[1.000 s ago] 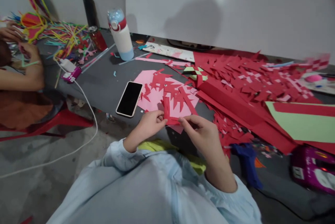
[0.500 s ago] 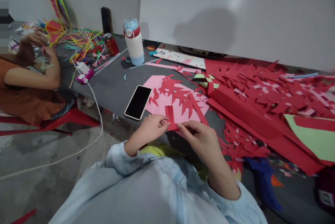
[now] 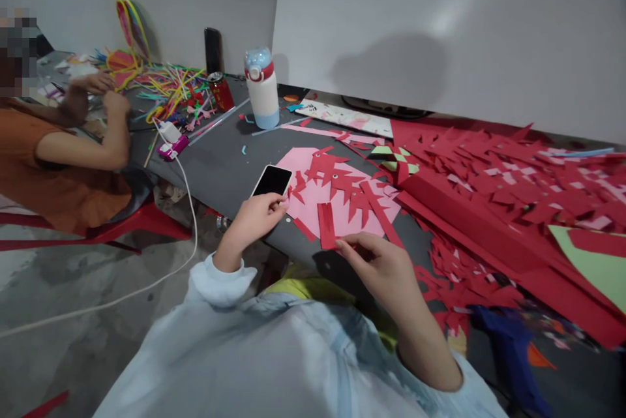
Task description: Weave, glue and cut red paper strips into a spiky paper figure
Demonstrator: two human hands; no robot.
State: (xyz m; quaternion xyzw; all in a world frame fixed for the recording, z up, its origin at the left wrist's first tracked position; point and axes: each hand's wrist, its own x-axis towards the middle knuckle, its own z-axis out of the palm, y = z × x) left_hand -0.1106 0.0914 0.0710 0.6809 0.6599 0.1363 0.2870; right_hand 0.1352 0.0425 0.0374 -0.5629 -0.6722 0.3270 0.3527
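My right hand [image 3: 384,268] pinches the lower end of a red paper strip [image 3: 327,225] between thumb and fingers. The strip stands out over the front edge of a pink paper sheet [image 3: 299,158]. My left hand [image 3: 257,219] is beside the white-edged phone [image 3: 274,180], covering its lower part. Its fingers are pressed together; whatever may be between them is too small to make out. On the pink sheet lie several spiky red paper cutouts [image 3: 337,184], some with small eyes. A longer red strip [image 3: 380,212] lies at the sheet's right side.
A white bottle [image 3: 264,95] and a red can [image 3: 221,92] stand at the back. Red paper pieces [image 3: 489,177] cover the right side, with a blue glue gun [image 3: 511,353] in front. At left, another person [image 3: 73,144] works by colourful pipe cleaners [image 3: 171,85].
My left hand has let go of the red paper strip and moved left to the phone. The right hand still holds the strip. The view has shifted slightly.
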